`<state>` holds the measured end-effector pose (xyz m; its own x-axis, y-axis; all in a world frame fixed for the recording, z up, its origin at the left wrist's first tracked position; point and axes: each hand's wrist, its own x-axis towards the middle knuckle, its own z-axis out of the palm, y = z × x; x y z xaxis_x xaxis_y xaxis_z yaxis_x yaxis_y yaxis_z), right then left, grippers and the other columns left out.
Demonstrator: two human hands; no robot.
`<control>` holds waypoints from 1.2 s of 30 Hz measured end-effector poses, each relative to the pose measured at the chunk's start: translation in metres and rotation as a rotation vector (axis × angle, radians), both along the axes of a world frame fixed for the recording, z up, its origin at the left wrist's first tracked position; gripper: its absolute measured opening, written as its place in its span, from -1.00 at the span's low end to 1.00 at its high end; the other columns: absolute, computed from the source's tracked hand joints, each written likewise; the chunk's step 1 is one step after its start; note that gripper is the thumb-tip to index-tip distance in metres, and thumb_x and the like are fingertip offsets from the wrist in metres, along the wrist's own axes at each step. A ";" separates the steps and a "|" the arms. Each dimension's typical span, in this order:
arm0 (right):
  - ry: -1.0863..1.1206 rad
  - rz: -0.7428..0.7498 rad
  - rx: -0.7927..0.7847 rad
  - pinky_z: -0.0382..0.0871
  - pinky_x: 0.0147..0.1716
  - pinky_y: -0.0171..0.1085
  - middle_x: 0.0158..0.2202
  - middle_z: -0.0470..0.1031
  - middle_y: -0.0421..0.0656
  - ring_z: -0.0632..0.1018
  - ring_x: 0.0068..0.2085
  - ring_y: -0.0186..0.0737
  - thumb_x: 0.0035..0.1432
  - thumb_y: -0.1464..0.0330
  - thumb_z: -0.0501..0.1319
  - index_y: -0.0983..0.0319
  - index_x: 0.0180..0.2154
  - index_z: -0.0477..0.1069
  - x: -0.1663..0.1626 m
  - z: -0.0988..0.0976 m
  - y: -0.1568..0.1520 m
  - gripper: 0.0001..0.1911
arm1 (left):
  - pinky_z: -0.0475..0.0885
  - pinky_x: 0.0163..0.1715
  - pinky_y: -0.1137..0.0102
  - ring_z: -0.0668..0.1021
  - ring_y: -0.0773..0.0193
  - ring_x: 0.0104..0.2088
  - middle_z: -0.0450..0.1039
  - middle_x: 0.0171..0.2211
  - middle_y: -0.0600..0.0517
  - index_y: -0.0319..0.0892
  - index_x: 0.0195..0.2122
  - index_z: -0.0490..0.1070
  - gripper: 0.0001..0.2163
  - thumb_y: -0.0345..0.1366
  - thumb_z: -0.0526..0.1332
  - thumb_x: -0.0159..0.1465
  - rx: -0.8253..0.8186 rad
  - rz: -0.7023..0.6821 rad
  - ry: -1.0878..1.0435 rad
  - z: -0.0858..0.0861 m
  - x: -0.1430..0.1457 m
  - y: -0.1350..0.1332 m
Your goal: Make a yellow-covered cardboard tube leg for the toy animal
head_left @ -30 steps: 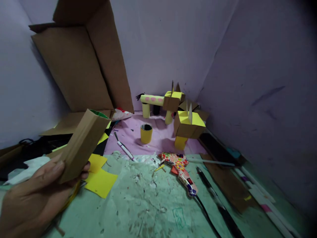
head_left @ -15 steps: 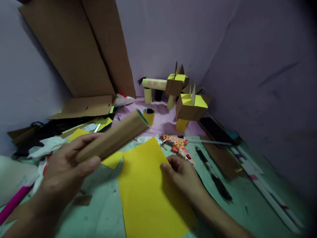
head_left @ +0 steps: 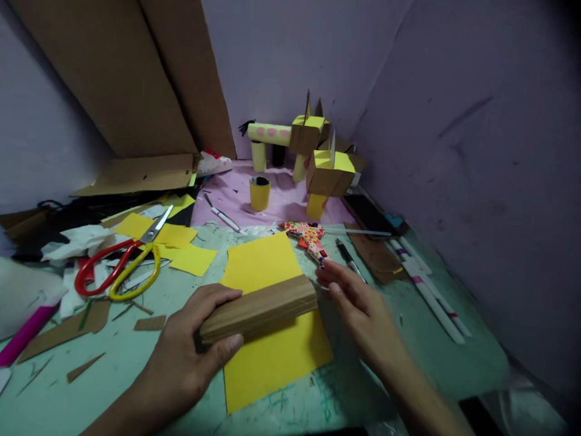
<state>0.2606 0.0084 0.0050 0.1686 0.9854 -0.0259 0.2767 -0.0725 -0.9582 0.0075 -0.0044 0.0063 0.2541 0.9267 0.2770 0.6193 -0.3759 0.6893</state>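
From where I stand, with the person at six o'clock and the cardboard tube [head_left: 267, 306] as the centre of the dial, the left hand [head_left: 193, 339] sits at eight to nine. It is closed around the tube's left end, thumb along the near side and fingers over the far side. The tube lies crosswise above the yellow sheet [head_left: 272, 360], its right end tipped toward two or three; I can't tell whether its underside touches the paper. The sheet shows beyond it toward twelve and on the near side toward six.

At three o'clock is the right hand [head_left: 356, 303], half open with fingers loosely bent and nothing in its grasp. Its fingertips are just beside the tube's free end; whether any of them brush it, I can't tell.

Farther around, red-and-yellow scissors [head_left: 131, 260] lie at ten, partly over yellow scraps [head_left: 193, 260]. A yellow cylinder [head_left: 259, 195] stands upright at twelve, well apart from both hands. The flowered glue gun [head_left: 308, 235] lies at one, near the right fingertips, and a dark pen [head_left: 348, 257] at two.
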 end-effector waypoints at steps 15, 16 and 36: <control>-0.416 0.614 0.551 0.38 -0.04 -0.01 -0.02 0.41 -0.06 0.41 0.02 -0.08 0.16 0.52 0.14 0.10 0.01 0.34 0.015 -0.013 -0.023 -0.61 | 0.32 0.02 -0.05 0.28 -0.11 0.13 0.22 0.12 -0.17 -0.11 -0.05 0.31 -0.65 -0.44 0.12 0.11 0.130 -0.140 0.281 0.010 0.000 -0.054; -0.388 0.609 0.543 0.39 -0.05 -0.02 -0.03 0.40 -0.06 0.41 0.01 -0.09 0.15 0.52 0.14 0.11 0.00 0.34 0.014 -0.014 -0.023 -0.62 | 0.32 0.02 -0.07 0.29 -0.11 0.12 0.25 0.10 -0.16 -0.11 -0.13 0.34 -0.69 -0.48 0.10 0.09 0.138 -0.138 0.294 0.012 -0.001 -0.060; -0.311 0.738 0.429 0.30 0.04 0.00 0.07 0.33 -0.02 0.35 0.10 -0.05 0.25 0.24 0.10 0.13 0.06 0.29 0.019 -0.017 -0.023 -0.65 | 0.41 -0.06 0.25 0.44 0.13 -0.02 0.31 0.00 -0.18 -0.18 -0.34 0.33 -0.87 -0.54 0.09 0.20 0.259 0.111 0.100 -0.020 0.015 -0.066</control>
